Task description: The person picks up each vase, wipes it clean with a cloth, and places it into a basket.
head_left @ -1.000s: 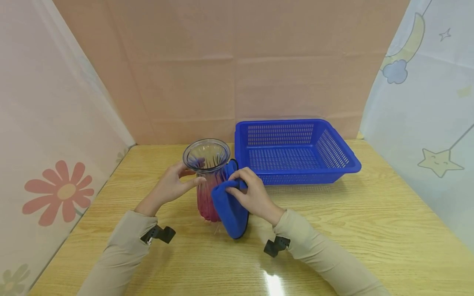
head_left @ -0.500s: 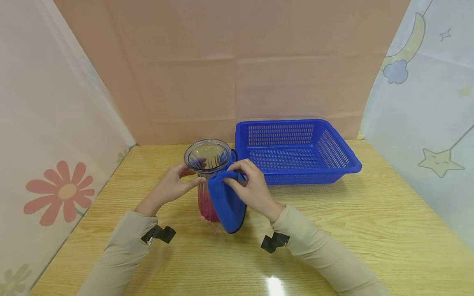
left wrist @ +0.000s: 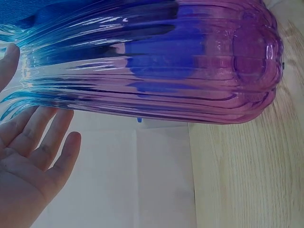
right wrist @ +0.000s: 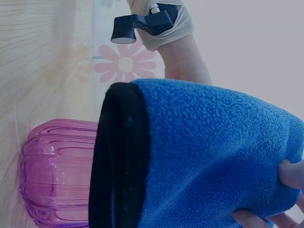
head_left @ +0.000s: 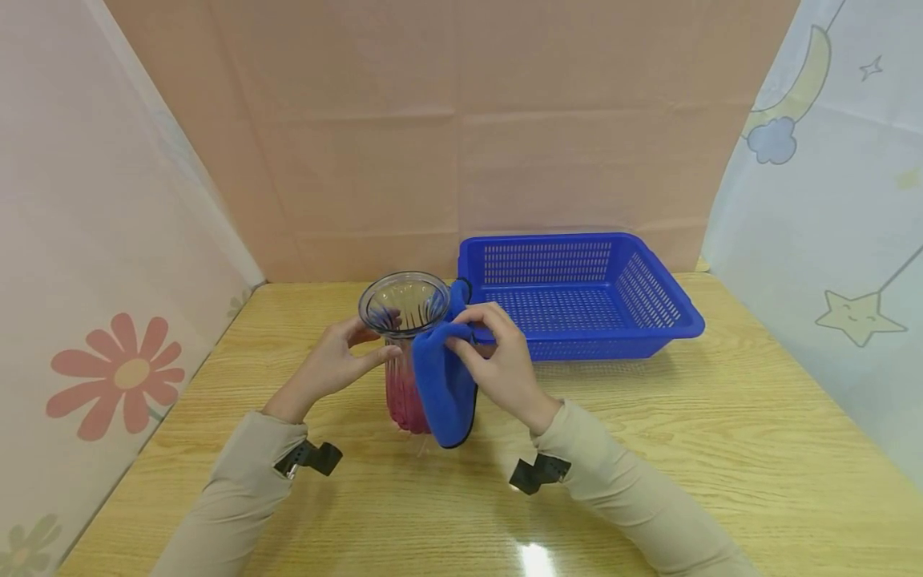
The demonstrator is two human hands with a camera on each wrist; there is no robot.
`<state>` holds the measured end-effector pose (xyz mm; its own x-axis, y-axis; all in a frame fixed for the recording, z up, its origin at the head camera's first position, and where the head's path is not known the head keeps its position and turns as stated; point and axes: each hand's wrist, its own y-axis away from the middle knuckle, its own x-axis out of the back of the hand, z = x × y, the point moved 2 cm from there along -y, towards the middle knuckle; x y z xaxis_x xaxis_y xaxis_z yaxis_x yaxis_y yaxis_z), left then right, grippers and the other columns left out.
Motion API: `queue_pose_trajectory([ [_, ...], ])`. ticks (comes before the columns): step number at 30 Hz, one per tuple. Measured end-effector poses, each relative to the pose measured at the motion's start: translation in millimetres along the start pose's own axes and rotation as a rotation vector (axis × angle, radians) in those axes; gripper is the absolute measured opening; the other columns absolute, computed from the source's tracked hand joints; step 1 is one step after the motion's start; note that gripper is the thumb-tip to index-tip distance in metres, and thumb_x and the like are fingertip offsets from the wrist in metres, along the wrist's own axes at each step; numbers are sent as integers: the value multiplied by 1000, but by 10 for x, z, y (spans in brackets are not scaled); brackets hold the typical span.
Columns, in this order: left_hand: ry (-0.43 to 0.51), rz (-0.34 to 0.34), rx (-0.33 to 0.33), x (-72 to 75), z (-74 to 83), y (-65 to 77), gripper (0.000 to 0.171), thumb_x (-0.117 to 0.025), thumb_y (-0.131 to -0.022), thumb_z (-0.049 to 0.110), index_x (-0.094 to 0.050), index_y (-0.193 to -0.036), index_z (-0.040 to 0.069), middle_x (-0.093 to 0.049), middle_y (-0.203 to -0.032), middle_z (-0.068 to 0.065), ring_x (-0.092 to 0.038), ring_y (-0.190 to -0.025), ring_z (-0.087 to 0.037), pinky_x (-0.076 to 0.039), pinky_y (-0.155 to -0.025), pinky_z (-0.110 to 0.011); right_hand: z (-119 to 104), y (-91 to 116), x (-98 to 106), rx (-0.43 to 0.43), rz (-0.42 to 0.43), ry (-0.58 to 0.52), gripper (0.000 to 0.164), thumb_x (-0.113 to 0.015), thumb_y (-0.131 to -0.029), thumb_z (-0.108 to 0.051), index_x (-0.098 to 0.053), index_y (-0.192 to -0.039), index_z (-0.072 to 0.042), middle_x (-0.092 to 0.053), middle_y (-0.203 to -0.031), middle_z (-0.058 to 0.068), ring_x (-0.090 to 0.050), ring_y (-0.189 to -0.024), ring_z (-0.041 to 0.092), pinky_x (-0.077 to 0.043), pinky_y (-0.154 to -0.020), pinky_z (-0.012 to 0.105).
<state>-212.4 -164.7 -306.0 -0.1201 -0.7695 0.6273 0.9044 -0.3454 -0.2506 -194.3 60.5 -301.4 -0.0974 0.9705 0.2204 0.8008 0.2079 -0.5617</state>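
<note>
A ribbed glass vase (head_left: 404, 405), clear at its flared mouth and pink toward the base, stands upright on the table. My left hand (head_left: 333, 362) holds it below the rim, thumb on the near side and fingers reaching behind the neck. In the left wrist view, those fingers (left wrist: 47, 135) lie along the neck's edge. My right hand (head_left: 505, 362) pinches a folded blue cloth (head_left: 443, 393) with black edging against the vase's right side. Up close in the right wrist view, the fuzzy cloth (right wrist: 213, 142) covers much of the vase, leaving its pink base (right wrist: 57, 173) showing.
Behind and to the right of the vase sits a blue plastic basket (head_left: 577, 346) with slotted walls, close to my right hand. The wooden table (head_left: 692, 433) ends at a peach backdrop (head_left: 346, 160), with patterned cloth walls on both sides.
My right hand has moved slightly up and away with the blue cloth, whose lower edge now hangs higher beside the vase. My left hand and the vase have barely moved.
</note>
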Motion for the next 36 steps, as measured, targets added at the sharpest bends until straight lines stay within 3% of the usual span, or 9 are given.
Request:
queue_pose_trajectory([
  [7, -8, 13, -3, -8, -1, -2, 50, -71, -83, 18, -53, -128, 5, -62, -122, -17, -60, -112, -34, -47, -99, -50, -34, -10, 36, 52, 43, -90, 15, -63, -84, 6, -57, -97, 5, -52, -101, 16, -55, -94, 8, -59, -72, 25],
  [12, -2, 12, -8, -9, -13, -3, 50, -71, -83, 18, -53, -128, 5, -63, -121, -17, -60, -112, -33, -47, -99, -49, -33, -3, 13, 31, 25, -89, 16, -62, -85, 4, -56, -99, 3, -50, -104, 14, -54, -96, 9, -58, -75, 26],
  [25, 12, 17, 19, -3, -36, 13, 47, -70, -84, 22, -55, -126, 7, -64, -118, -15, -59, -114, -34, -47, -99, -50, 35, 32, -76, 30, -29, -24, 16, -64, -85, -1, -58, -100, -1, -51, -106, 14, -54, -97, 21, -58, -77, 28],
  [36, 10, 18, 10, -14, -30, 4, 49, -70, -84, 21, -54, -128, 7, -63, -121, -16, -59, -114, -36, -46, -99, -53, 121, 68, -143, -7, -111, 150, 16, -67, -85, -7, -60, -100, -6, -51, -107, 13, -56, -104, 26, -59, -78, 33],
])
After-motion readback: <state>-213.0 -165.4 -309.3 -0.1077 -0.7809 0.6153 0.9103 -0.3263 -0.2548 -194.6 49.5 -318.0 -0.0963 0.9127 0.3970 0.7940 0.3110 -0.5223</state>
